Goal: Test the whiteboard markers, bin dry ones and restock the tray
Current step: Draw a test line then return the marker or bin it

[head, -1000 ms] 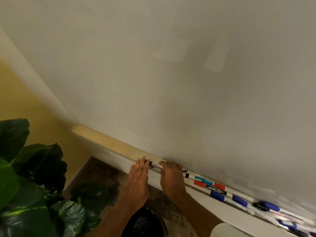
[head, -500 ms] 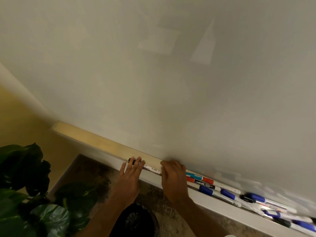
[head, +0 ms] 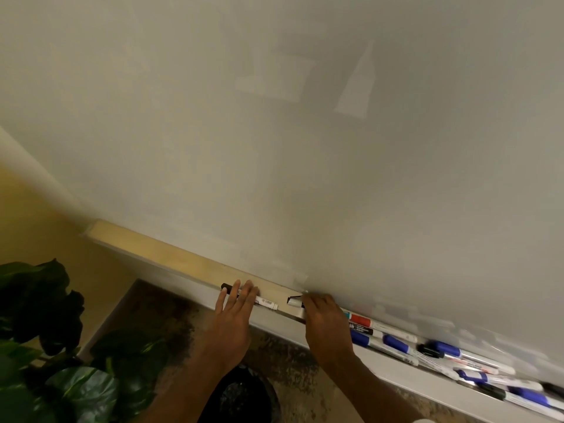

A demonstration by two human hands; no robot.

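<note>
**While Both Hands Are on the Tray, Each One Covers a Marker**

Where the whiteboard (head: pixel 305 148) ends at the bottom, a long tray (head: pixel 171 257) runs along it from 9 o'clock down to 4 o'clock. Both of the person's hands are on this tray, low in the view near 6 o'clock.

The left hand (head: pixel 235 320) lies flat. Its fingers are straight and close together, and they rest on top of the first marker (head: pixel 267 303). This marker is white and lies along the tray. Its black end pokes out past the fingers toward 9 o'clock. Its white end pokes out toward 3 o'clock.

The right hand (head: pixel 323 325) is near the left hand, on its 3 o'clock side, and the two hands do not touch. Its fingers are bent down over the second marker (head: pixel 294 300). Only a small white and black end of that marker shows, sticking out toward 9 o'clock. The rest is hidden under the hand. A little bit of bare tray lies between the two markers.

More markers lie in the tray toward 4 o'clock. A red marker (head: pixel 361 320) is just beside the right hand, and a blue marker (head: pixel 395 343) lies a little farther along. Past them, other markers are jumbled together.

A black bin (head: pixel 244 395) sits on the speckled floor (head: pixel 290 361) at 6 o'clock, between the two arms. A big green plant (head: pixel 45 331) stands at 8 o'clock.
</note>
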